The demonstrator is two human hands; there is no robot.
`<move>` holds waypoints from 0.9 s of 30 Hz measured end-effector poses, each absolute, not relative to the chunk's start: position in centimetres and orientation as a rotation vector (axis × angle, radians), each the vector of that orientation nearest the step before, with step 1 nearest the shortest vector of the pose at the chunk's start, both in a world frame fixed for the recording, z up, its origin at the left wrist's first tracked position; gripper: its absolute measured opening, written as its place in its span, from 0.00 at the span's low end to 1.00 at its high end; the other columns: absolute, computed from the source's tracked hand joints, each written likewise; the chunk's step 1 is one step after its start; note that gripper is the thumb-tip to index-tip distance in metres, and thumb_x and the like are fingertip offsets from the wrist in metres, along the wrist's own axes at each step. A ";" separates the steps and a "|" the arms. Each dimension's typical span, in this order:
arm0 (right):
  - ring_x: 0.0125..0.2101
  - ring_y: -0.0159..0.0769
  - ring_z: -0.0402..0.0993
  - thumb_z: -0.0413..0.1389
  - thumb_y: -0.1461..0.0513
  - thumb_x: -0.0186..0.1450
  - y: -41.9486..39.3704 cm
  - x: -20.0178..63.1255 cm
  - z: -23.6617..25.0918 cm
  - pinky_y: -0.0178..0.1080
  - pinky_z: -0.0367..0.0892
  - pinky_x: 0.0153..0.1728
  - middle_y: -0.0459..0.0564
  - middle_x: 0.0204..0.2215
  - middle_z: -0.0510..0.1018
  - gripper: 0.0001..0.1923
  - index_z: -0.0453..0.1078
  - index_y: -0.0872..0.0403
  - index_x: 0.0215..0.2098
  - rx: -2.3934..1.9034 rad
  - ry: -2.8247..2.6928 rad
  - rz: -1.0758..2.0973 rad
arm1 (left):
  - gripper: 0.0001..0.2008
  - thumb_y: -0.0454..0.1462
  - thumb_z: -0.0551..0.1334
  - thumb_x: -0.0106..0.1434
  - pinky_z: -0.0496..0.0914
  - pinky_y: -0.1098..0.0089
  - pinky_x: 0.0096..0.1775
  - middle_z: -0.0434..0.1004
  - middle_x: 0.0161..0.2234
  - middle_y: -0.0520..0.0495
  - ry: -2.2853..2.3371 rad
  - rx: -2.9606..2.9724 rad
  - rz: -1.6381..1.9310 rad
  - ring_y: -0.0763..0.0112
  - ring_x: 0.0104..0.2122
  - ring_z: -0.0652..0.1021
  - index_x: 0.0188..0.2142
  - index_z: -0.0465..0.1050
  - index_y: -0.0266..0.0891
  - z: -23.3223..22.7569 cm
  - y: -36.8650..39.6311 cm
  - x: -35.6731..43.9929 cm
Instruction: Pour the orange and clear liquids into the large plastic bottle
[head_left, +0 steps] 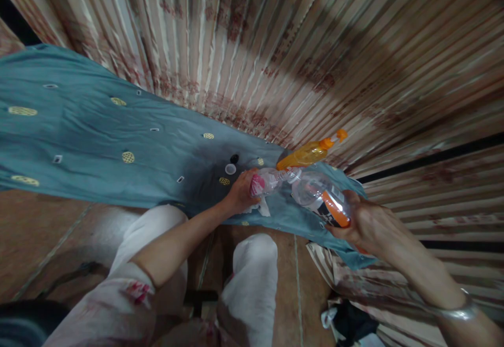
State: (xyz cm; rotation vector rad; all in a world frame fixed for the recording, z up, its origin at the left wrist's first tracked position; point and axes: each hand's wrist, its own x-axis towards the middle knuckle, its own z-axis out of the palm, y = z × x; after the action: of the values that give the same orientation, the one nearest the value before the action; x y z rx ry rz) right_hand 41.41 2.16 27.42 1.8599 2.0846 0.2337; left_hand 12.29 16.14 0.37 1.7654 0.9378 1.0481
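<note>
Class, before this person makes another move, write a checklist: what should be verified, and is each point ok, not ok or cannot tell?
1. Left hand gripping the pink-marked bottle: ok.
2. Right hand gripping the larger clear bottle: ok, bottle tilted.
3. Bottle necks lined up: cannot tell; they meet or overlap in this view.
4. Black round piece and white round piece away from the hands: ok, both on the cloth.
5. Orange bottle well clear of the necks: not ok, it appears close behind them.
6. Liquid inside the held bottles: cannot tell.

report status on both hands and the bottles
Left hand holding smaller clear bottle. Right hand holding larger clear bottle. Necks close together, contact unclear. Yellow bottle just beyond.
</note>
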 end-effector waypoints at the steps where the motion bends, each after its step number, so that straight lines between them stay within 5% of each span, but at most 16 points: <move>1: 0.31 0.61 0.93 0.68 0.49 0.71 2.2 41.4 27.4 0.44 0.67 0.29 0.58 0.32 0.90 0.18 0.70 0.47 0.50 1.868 2.076 0.219 | 0.47 0.33 0.83 0.53 0.82 0.31 0.81 0.90 0.73 0.36 0.944 1.763 1.040 0.29 0.76 0.87 0.73 0.81 0.48 0.4 16.1 12.3; 27: 0.24 0.55 0.86 0.63 0.41 0.77 1.6 42.5 26.2 0.44 0.65 0.28 0.54 0.27 0.86 0.21 0.73 0.48 0.50 1.867 2.189 0.313 | 0.49 0.32 0.84 0.52 0.79 0.26 0.83 0.87 0.76 0.33 0.956 1.768 1.026 0.29 0.78 0.85 0.74 0.80 0.44 0.1 16.2 12.5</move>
State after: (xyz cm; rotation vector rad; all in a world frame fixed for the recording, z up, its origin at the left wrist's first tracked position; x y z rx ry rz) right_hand 42.53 1.63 26.21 1.8673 2.1893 0.3133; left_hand 12.50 16.21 0.12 1.7679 0.9564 1.0262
